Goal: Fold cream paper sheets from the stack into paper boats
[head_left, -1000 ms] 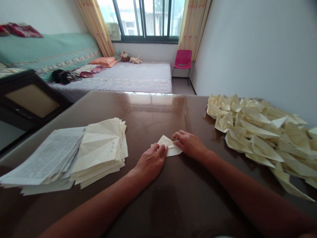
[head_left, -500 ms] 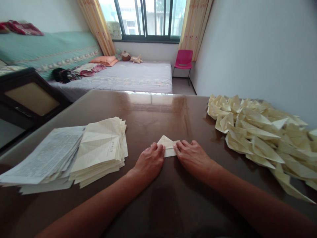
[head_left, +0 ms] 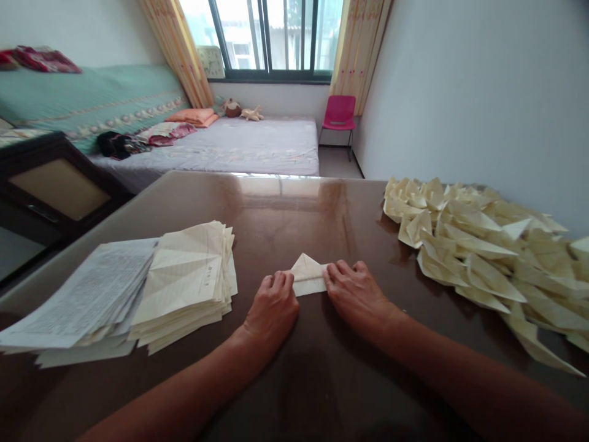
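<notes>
A small folded sheet of cream paper (head_left: 309, 286) lies on the brown table between my hands. Its far side rises to a triangular point, and a flat strip runs along the near side. My left hand (head_left: 275, 305) has its fingers curled and closed on the paper's left end. At the right end, my right hand (head_left: 353, 290) grips the paper with bent fingers, the thumb hidden beneath them. Both hands rest low against the tabletop and cover the paper's ends.
Left of my hands stands a stack of creased cream sheets (head_left: 184, 264), beside a stack of printed white sheets (head_left: 92, 288). A large heap of folded paper shapes (head_left: 478, 245) covers the table's right side. Beyond the glossy table (head_left: 285, 227) are a bed (head_left: 267, 144) and a pink chair (head_left: 340, 113).
My left hand has slid left along the folded paper, uncovering more of its near strip. My right hand stays at the right end. The view has shifted slightly.
</notes>
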`<state>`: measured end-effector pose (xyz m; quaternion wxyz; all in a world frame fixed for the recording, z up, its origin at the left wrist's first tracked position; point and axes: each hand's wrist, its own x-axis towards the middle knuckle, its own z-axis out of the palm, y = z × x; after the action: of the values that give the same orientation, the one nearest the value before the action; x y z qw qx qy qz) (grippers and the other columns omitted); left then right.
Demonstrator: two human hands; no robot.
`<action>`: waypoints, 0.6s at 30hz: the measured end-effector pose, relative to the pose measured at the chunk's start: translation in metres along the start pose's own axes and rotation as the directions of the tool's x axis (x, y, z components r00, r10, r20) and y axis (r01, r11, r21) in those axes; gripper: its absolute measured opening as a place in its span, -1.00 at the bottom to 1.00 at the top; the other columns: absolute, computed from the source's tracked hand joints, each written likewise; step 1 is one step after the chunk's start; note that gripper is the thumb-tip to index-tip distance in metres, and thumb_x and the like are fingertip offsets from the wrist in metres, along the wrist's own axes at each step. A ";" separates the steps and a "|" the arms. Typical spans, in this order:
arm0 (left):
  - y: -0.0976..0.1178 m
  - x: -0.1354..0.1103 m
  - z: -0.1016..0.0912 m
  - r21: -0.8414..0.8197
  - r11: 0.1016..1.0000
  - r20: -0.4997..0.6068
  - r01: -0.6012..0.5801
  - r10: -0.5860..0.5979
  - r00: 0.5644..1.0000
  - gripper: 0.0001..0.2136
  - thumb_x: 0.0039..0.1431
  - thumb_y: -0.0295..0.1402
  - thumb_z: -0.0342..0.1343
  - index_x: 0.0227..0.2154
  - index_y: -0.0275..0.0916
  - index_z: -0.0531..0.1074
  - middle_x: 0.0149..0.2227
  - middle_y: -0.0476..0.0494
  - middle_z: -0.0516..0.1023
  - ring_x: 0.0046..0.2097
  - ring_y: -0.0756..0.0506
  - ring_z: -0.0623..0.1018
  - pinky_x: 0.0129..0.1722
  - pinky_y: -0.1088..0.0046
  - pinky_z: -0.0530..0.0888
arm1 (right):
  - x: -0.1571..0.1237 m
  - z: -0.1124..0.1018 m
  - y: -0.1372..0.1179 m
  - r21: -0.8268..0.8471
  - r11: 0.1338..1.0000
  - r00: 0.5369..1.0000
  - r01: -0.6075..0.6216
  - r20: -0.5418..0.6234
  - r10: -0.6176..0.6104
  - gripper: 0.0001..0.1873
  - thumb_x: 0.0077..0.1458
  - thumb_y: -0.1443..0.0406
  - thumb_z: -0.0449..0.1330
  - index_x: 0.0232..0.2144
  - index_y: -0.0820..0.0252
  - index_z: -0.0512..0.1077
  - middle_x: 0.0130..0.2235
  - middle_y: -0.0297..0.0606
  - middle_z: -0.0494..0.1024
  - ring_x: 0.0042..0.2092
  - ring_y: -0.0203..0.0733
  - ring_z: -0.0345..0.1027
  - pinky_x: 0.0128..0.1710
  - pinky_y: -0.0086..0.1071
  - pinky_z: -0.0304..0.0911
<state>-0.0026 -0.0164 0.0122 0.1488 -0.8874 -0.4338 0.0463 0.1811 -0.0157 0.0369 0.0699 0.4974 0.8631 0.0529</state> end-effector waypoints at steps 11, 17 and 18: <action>-0.007 0.007 0.003 -0.049 0.996 -0.040 -0.077 0.075 0.996 -0.71 0.25 -0.48 -0.04 0.03 -0.31 0.34 -0.17 -0.22 0.45 -0.15 -0.16 0.44 -0.32 0.36 0.43 | 0.020 0.011 0.019 0.120 0.985 0.989 -0.124 -0.069 0.132 -0.81 0.24 0.31 0.02 -0.20 0.23 0.41 -0.15 -0.08 0.47 -0.11 -0.05 0.31 -0.27 -0.27 0.13; -0.011 0.008 0.006 -0.095 0.992 -0.070 -0.078 0.072 0.995 -0.71 0.25 -0.44 -0.01 0.02 -0.23 0.35 -0.17 -0.19 0.44 -0.14 -0.14 0.43 -0.32 0.39 0.46 | 0.029 0.021 0.032 0.382 0.918 0.992 -0.106 -0.024 0.125 -0.77 0.19 0.12 0.10 -0.26 0.15 0.38 -0.21 -0.25 0.48 -0.18 -0.19 0.36 -0.30 -0.39 0.15; -0.012 0.008 0.007 -0.102 0.992 -0.076 -0.076 0.068 0.995 -0.71 0.25 -0.44 0.00 0.02 -0.22 0.35 -0.17 -0.19 0.44 -0.14 -0.13 0.42 -0.31 0.39 0.46 | 0.029 0.022 0.033 0.417 0.901 0.991 -0.120 -0.004 0.134 -0.77 0.18 0.11 0.10 -0.27 0.14 0.38 -0.21 -0.26 0.48 -0.20 -0.21 0.37 -0.30 -0.40 0.15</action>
<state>-0.0082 -0.0016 0.0097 0.1159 -0.9101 -0.3978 -0.0033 0.1989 0.0263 0.0186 -0.0552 0.5552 0.8213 -0.1192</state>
